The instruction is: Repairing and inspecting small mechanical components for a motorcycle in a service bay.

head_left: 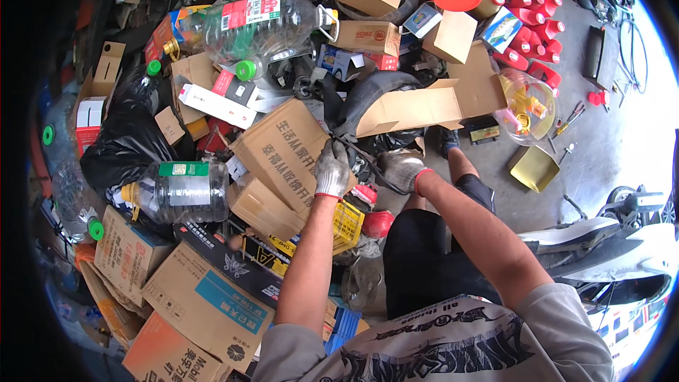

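Observation:
My left hand (pixel 332 170), in a grey work glove with a red cuff, is closed at the right edge of a large brown cardboard box (pixel 276 148); I cannot make out exactly what its fingers grip. My gloved right hand (pixel 400 172) is closed on a thin black strip (pixel 364 157) that runs up toward the left hand. Just above both hands lie a curved black piece (pixel 361 99), perhaps rubber, and an opened cardboard carton (pixel 407 110).
A heap of cartons (pixel 205 297), large plastic bottles (pixel 184 194) and black bags (pixel 120 148) spreads around me. To the right lie red jugs (pixel 530 32), a clear round tub (pixel 523 99), a yellow pan (pixel 534 168), tools (pixel 569 119) and a scooter (pixel 594 240) on the floor (pixel 566 184).

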A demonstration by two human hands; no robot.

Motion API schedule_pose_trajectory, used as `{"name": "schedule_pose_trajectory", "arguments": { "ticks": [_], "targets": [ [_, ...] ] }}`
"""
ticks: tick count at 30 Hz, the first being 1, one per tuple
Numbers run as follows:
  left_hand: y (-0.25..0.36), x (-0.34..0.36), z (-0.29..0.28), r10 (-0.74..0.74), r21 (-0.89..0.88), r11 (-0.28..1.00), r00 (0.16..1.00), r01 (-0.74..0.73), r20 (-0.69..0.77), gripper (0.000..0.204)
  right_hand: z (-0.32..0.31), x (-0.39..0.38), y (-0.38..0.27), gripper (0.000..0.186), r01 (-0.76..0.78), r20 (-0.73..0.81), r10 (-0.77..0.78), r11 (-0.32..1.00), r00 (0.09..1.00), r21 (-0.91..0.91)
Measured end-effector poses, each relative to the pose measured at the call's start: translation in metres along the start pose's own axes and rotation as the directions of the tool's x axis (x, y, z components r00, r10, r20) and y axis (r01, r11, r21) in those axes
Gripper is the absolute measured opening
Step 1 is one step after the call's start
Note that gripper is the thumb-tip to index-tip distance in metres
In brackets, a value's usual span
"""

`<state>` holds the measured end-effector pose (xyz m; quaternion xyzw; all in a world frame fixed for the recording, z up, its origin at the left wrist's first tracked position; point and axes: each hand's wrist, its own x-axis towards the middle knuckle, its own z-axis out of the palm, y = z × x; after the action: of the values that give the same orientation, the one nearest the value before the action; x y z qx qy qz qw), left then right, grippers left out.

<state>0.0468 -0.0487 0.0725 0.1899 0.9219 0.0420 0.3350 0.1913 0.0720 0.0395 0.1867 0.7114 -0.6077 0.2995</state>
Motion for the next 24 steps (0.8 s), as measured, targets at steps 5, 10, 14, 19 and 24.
{"name": "schedule_pose_trajectory", "arguments": {
  "ticks": [5, 10, 14, 19, 24],
  "targets": [
    [-0.012, 0.001, 0.005, 0.030, -0.038, 0.999, 0.999, -0.031, -0.032, 0.047, -0.001, 0.005, 0.005, 0.048, -0.054, 0.062, 0.049, 0.996, 0.997, 0.076],
    [-0.032, 0.010, 0.009, -0.023, -0.116, 0.993, 0.998, 0.029, 0.053, 0.044, -0.006, 0.002, -0.009, 0.045, -0.130, -0.004, 0.130, 0.990, 0.992, -0.049],
    [-0.028, 0.011, 0.016, 0.112, -0.040, 0.992, 0.990, -0.116, -0.083, 0.044, -0.006, -0.002, -0.005, 0.042, -0.127, -0.088, 0.120, 0.989, 0.989, -0.078],
    [-0.039, 0.013, 0.018, 0.021, -0.170, 0.985, 1.000, -0.019, 0.009, 0.044, -0.001, -0.004, -0.009, 0.041, -0.145, -0.134, 0.134, 0.987, 0.982, -0.073],
    [-0.046, 0.008, 0.010, 0.040, -0.384, 0.922, 0.999, -0.051, -0.036, 0.041, 0.003, -0.001, -0.009, 0.033, -0.062, -0.131, 0.045, 0.989, 0.990, -0.131]
  ]
}}
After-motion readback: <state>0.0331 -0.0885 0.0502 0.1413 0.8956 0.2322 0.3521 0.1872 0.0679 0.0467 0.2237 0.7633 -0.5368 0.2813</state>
